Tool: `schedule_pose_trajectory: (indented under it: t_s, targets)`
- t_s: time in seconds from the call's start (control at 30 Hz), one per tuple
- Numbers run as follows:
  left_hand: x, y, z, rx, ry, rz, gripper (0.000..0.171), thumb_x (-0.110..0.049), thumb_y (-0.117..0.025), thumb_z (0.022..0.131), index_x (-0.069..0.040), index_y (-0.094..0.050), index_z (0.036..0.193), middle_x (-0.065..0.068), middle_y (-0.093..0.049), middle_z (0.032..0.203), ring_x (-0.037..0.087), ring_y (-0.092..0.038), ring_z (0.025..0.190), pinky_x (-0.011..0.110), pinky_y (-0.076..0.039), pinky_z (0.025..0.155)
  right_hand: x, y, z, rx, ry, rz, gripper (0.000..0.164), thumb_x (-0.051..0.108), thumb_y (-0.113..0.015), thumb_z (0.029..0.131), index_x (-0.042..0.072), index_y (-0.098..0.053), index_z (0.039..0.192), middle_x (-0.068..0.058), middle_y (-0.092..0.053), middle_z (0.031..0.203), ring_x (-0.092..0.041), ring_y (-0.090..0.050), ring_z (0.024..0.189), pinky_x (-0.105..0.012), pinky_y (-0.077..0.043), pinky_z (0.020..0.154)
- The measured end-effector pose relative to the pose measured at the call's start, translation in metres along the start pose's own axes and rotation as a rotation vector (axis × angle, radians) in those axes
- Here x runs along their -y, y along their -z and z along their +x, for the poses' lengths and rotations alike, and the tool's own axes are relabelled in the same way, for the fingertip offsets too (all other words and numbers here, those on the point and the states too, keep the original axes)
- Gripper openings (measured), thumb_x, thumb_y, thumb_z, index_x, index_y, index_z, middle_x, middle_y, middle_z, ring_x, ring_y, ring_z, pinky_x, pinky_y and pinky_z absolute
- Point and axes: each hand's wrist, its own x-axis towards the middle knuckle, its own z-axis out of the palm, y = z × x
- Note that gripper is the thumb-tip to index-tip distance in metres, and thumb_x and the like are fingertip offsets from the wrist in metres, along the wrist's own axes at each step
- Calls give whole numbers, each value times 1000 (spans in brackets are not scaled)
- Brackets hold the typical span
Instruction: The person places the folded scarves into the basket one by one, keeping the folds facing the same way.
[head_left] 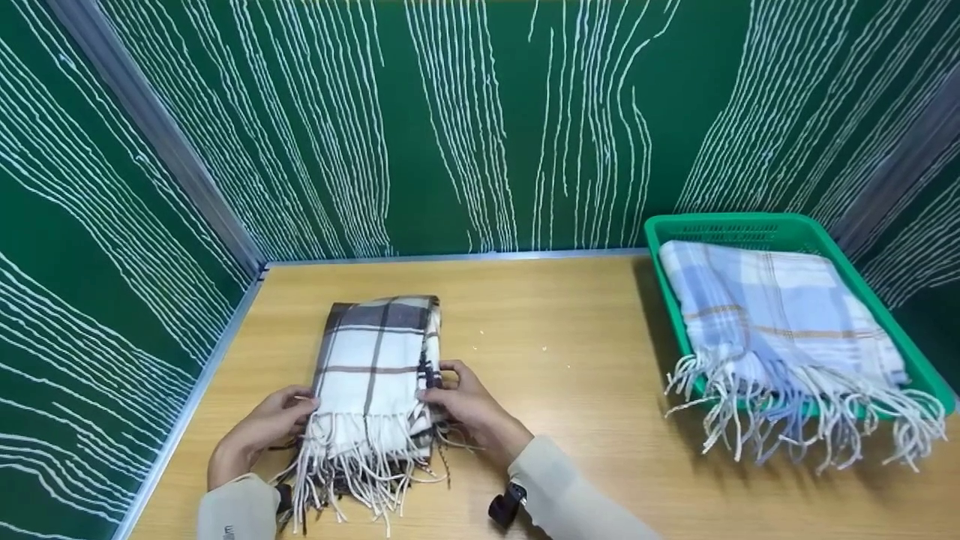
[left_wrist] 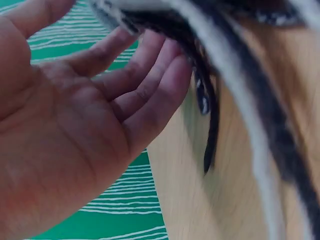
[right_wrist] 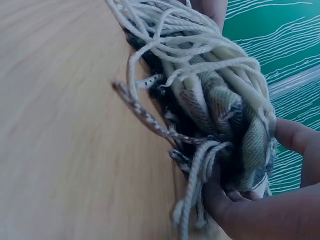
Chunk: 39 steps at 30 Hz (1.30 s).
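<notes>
A folded plaid scarf (head_left: pixel 371 352) in white, dark brown and grey lies lengthwise on the table, its tasselled end toward me. At its left edge, my left hand (head_left: pixel 266 420) pinches the cloth near the fringe. In the left wrist view, the fingers (left_wrist: pixel 150 95) of that hand reach under the dark edge, among hanging tassels. Opposite, my right hand (head_left: pixel 476 405) grips the right edge, thumb on top. The right wrist view shows the scarf's stacked folds (right_wrist: pixel 215 100) end-on, with the right fingers tucked under them and partly hidden.
At the right stands a green plastic basket (head_left: pixel 814 225). It holds a folded blue and white plaid scarf (head_left: pixel 787 315) whose fringe hangs over the near rim. Green panels (head_left: pixel 450 150) with white wavy lines border the wooden table (head_left: pixel 570 442) at the back and sides.
</notes>
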Motion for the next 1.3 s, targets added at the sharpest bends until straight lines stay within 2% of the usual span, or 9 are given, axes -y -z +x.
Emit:
schedule_pose_trajectory:
  t_s: [0.13, 0.23, 0.47, 0.53, 0.7, 0.9, 1.03, 1.17, 1.3]
  targets:
    - [2, -3, 1, -40, 7, -7, 51, -24, -58, 108, 7, -44, 146, 23, -62, 127, 25, -67, 100, 41, -57, 87, -1, -1, 0, -1, 20, -15, 63, 3, -75, 92, 2, -42, 145, -17, -71, 117, -15, -66, 68, -28, -58, 64]
    - [3, -4, 1, -37, -4, -34, 48, -22, -61, 106, 5, -45, 143, 24, -61, 128, 22, -68, 93, 38, -58, 81, -1, 0, -1, -1, 35, -33, 64, 1, -75, 91, 1, -41, 146, -17, -71, 114, -15, -65, 67, -28, -57, 64]
    - [0, -6, 3, -13, -19, -129, 40, -14, -67, 102, 1, -46, 133, 4, -65, 93, 14, -62, 71, 31, -54, 65, 3, 2, -5, -12, 53, -67, 68, -4, -72, 91, -1, -38, 149, -21, -69, 122, -16, -66, 68, -27, -58, 64]
    - [-1, -7, 4, -20, -22, -144, 38, -11, -68, 100, 0, -47, 130, 2, -64, 89, 14, -61, 70, 30, -53, 64, 4, 3, -6, -18, 54, -74, 68, -5, -72, 90, 0, -39, 149, -22, -68, 124, -16, -65, 68, -27, -58, 63]
    - [-5, -11, 3, -26, -39, -167, 37, -8, -70, 98, 0, -46, 125, 4, -63, 92, 16, -63, 71, 29, -53, 64, 6, 4, -9, -24, 61, -83, 69, -5, -72, 88, 2, -40, 149, -20, -67, 123, -17, -65, 69, -27, -58, 61]
    - [-13, -19, 2, -26, -52, -188, 40, -6, -71, 97, -1, -45, 126, 5, -65, 94, 17, -63, 71, 30, -53, 65, 8, 10, -14, -32, 62, -68, 73, -7, -71, 87, 2, -38, 151, -22, -65, 129, -18, -66, 73, -28, -59, 64]
    - [-20, -24, 2, -28, -71, -184, 41, -6, -72, 96, 0, -45, 127, 6, -66, 96, 17, -63, 74, 31, -53, 67, 12, 17, -18, -27, 58, -37, 73, -8, -70, 87, 3, -37, 151, -20, -65, 126, -18, -63, 72, -26, -55, 62]
    - [-27, -30, 4, -33, -108, -188, 40, -4, -73, 95, -1, -46, 124, 6, -68, 98, 17, -62, 77, 30, -52, 68, 17, 24, -22, -27, 74, -33, 71, -10, -68, 88, 2, -37, 150, -19, -66, 120, -16, -61, 70, -25, -54, 60]
    - [-35, -37, 5, -26, -155, -204, 42, 0, -72, 93, 0, -43, 124, 9, -70, 100, 17, -63, 78, 29, -53, 69, 21, 32, -26, -32, 97, -48, 68, -11, -68, 88, -1, -38, 148, -20, -67, 121, -19, -65, 79, -28, -58, 68]
